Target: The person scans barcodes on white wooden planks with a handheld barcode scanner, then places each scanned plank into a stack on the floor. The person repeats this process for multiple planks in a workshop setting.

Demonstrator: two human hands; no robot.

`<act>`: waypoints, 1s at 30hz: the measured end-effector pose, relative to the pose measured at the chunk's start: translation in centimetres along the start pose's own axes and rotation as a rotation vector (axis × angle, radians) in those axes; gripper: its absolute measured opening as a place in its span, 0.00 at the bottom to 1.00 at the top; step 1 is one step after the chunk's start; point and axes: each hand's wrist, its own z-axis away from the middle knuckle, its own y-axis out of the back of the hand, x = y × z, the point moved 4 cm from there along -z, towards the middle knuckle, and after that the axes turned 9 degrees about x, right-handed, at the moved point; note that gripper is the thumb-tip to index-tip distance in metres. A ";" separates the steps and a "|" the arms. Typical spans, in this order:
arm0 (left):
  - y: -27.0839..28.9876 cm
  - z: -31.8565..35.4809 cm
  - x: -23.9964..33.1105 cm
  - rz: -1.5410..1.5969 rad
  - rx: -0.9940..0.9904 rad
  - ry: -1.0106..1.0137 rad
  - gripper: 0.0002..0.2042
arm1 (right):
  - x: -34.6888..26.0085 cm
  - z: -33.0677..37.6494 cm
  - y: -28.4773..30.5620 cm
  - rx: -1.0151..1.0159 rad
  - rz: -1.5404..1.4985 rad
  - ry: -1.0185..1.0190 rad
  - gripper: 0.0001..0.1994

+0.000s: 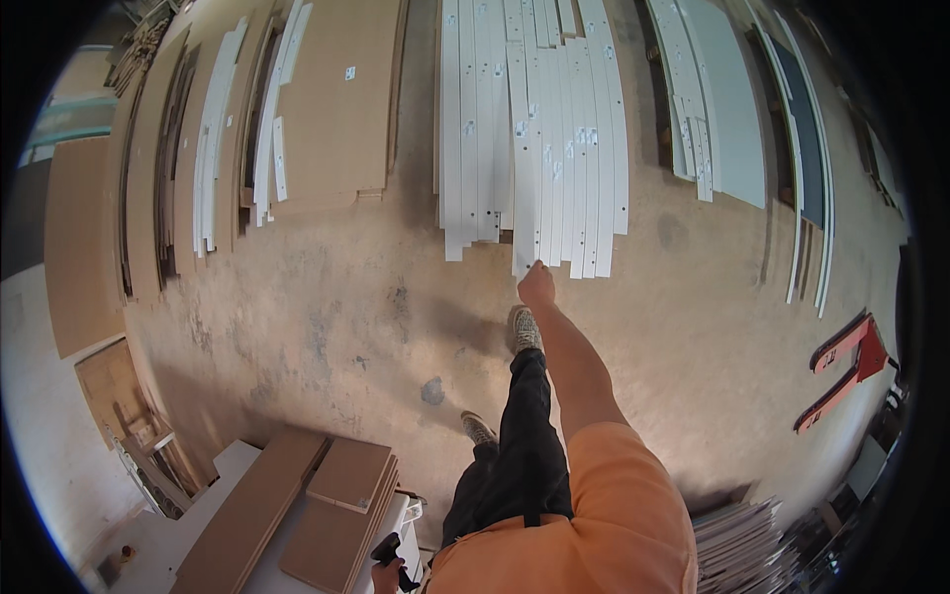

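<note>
At the near end of a stack of long white boards (604, 158), my right hand (536, 285) is reached out with its fingers closed on the end of one white board (526, 223). That board sticks out toward me past its neighbours. Small labels and dark holes dot the boards. Low at the left, my left hand (386, 576) is wrapped around a black pistol-grip handheld device (388, 550), which looks like a barcode scanner. It is beside a pile of brown panels (341, 535), and the picture's lower edge cuts the hand off.
Stacks of brown panels (336, 119) and narrow white strips (213, 139) stand on the left. Pale green panels (727, 109) lie at the far right. A red pallet jack (863, 351) is on the right. Thin strips (747, 549) are piled behind me at the lower right.
</note>
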 end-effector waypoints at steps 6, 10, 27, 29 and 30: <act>-0.2 -1.9 2.9 -0.105 0.037 -0.134 0.20 | 1.0 2.5 -5.9 -0.293 0.138 0.324 0.14; -0.6 -6.8 5.9 -0.160 0.013 -0.313 0.18 | 3.0 9.5 -3.9 -0.145 0.041 0.269 0.08; -5.2 -12.7 28.3 -0.529 -0.212 -1.199 0.20 | 28.8 64.7 -2.9 -0.152 -0.016 -0.660 0.14; -6.5 -9.3 28.1 -0.311 -0.346 -1.274 0.18 | 29.0 72.0 -5.9 -0.056 -0.101 -0.700 0.15; -7.2 -8.2 27.8 -0.385 -0.323 -1.295 0.18 | 29.1 74.7 -6.8 -0.015 -0.131 -0.795 0.17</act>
